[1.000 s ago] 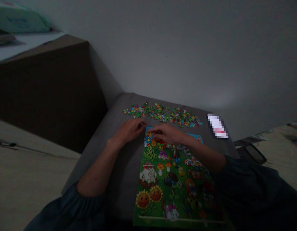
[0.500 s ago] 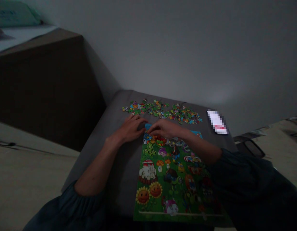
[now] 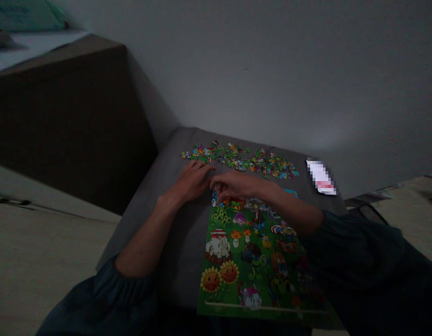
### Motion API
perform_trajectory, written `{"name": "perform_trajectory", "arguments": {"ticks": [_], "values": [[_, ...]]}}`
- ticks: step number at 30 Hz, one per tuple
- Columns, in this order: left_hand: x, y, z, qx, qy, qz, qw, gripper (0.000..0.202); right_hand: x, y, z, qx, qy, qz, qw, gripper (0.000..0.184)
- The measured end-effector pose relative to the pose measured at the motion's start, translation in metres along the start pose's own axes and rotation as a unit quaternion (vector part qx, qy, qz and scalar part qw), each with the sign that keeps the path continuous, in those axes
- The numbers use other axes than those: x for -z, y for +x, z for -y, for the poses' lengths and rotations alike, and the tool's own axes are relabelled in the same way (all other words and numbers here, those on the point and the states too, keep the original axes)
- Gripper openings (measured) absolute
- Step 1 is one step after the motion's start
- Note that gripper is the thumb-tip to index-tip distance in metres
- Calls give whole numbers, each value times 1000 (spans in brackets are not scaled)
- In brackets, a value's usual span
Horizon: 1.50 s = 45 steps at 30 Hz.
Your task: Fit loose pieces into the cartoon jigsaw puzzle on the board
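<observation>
A picture puzzle board (image 3: 251,266), green with cartoon sunflowers and other figures, lies on a grey padded surface. My right hand (image 3: 235,184) reaches over its top left corner. Its thumb and fingers are curled together there, and whatever they pinch is hidden in the dim light. Beside that corner my left hand (image 3: 194,179) rests palm down on the grey surface, fingers stretched out toward the loose pieces. Several loose jigsaw pieces (image 3: 240,158) in green, orange and blue are spread beyond both hands.
A phone-like object (image 3: 321,176) with a blurred bright screen lies right of the pieces. The grey padded seat (image 3: 153,200) meets a pale wall (image 3: 244,93) at the back. A dark cabinet (image 3: 72,107) stands at the left, a green package (image 3: 25,16) on top.
The whole view has shifted slightly. My right hand's fingers have curled in more at the board's top left corner. The left hand stays nearly in place.
</observation>
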State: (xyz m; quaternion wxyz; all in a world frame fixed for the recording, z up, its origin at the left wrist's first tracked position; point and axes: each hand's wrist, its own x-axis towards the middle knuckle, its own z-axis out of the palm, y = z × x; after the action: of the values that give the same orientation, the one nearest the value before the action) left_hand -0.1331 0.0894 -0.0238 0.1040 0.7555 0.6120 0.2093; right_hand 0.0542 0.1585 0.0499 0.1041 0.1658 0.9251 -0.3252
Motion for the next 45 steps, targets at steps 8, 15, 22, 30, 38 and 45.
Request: {"name": "perform_trajectory", "arguments": {"ticks": [8, 15, 22, 30, 38, 45], "values": [[1, 0, 1, 11, -8, -22, 1000, 40, -6, 9, 5, 53, -30, 15, 998, 20], [-1, -1, 5, 11, -11, -28, 999, 40, -11, 6, -15, 49, -38, -63, 996, 31], [0, -1, 3, 10, -8, -23, 1000, 38, -16, -12, -30, 12, -58, -96, 994, 31], [0, 0, 2, 15, -1, -22, 1000, 37, -33, -4, -28, -5, -30, -107, 994, 38], [-1, 0, 4, 12, 2, -27, 1000, 39, -18, -10, -35, -29, 89, -133, 987, 10], [-3, 0, 5, 8, 0, -23, 1000, 38, -23, -16, -40, -85, 152, -170, 970, 22]]}}
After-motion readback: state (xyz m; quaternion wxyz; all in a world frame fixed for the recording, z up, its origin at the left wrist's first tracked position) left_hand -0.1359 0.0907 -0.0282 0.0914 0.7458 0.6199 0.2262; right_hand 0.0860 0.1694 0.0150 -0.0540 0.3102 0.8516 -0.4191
